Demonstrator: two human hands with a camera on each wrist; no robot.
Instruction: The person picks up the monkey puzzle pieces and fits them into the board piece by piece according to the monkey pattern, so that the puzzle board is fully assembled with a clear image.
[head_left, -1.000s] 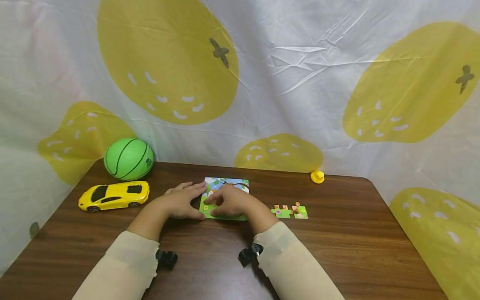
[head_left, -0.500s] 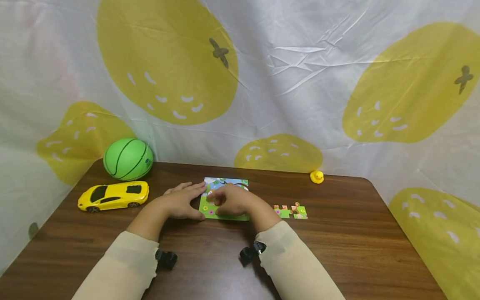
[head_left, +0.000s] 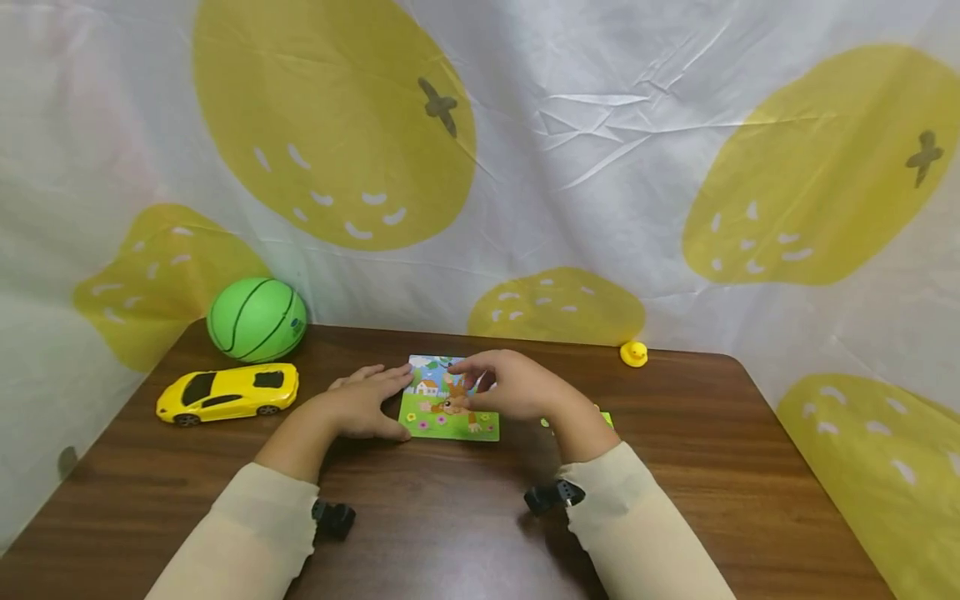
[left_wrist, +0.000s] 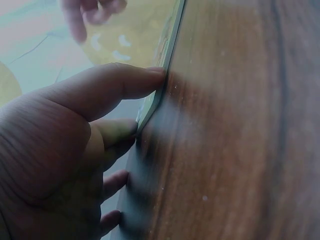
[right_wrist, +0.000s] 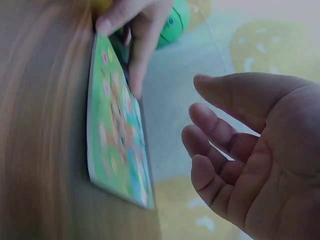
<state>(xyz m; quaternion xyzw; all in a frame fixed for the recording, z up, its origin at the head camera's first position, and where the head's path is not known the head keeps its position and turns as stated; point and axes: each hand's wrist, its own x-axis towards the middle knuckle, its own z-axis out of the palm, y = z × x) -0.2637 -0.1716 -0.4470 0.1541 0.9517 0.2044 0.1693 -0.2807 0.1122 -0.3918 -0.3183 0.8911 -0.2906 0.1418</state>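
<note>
A square jigsaw puzzle (head_left: 442, 427) with a monkey, a house and flowers lies on the brown table. At its left side, my left hand (head_left: 366, 405) holds it between the thumb at the near corner and the forefinger at the far one. In the left wrist view, the thumb (left_wrist: 125, 82) rests against the puzzle's thin edge. Above the puzzle's right half hovers my right hand (head_left: 517, 387), fingers loosely bent and nothing in them. The right wrist view has this hand (right_wrist: 260, 145) apart from the puzzle (right_wrist: 117, 125).
Loose green puzzle pieces (head_left: 607, 419) lie right of the puzzle, mostly hidden by my right forearm. A yellow toy car (head_left: 228, 393) and a green ball (head_left: 258, 319) stand on the left. Near the back edge sits a small yellow rubber duck (head_left: 633, 354). A patterned curtain hangs behind.
My right hand has moved rightward and up from the puzzle's middle, uncovering the monkey picture. Its forearm now covers most of the loose pieces. The left hand has stayed in place.
</note>
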